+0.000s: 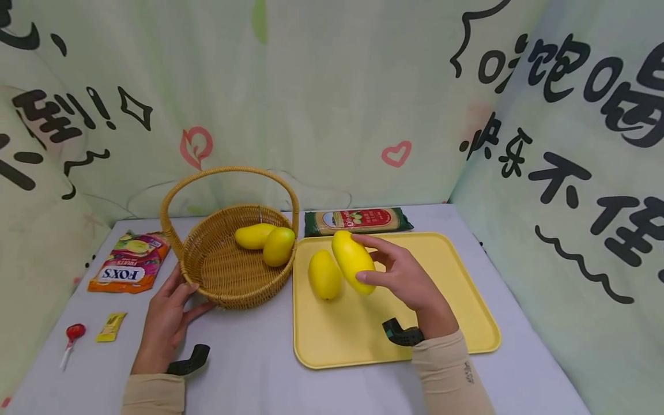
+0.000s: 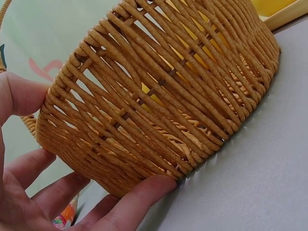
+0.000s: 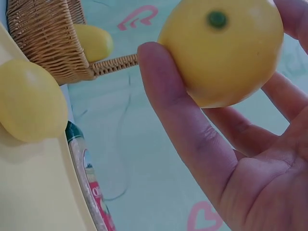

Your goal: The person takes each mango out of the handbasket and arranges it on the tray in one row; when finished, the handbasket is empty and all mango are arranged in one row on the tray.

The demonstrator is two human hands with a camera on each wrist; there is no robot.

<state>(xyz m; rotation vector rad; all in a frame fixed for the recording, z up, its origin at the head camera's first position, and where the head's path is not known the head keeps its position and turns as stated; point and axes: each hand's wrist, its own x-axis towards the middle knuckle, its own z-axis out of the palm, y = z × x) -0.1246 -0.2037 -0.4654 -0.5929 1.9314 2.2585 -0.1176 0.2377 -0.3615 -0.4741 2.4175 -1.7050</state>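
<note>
A yellow mango is pinched between thumb and fingers of my right hand, held up over the yellow tray. In the right wrist view its rounded end with a green stem spot faces the camera. Another yellow mango lies on the tray just left of the held one. My left hand grips the near left side of the wicker basket, its digits at the rim and low on the woven wall. Inside the basket rest a yellow mango and a greener one.
Behind the tray lies a long packet with a red label. Left of the basket are an orange and purple FOX'S bag, a small yellow wrapped sweet and a red lollipop. The basket's tall handle arches above it. Printed curtains enclose the table.
</note>
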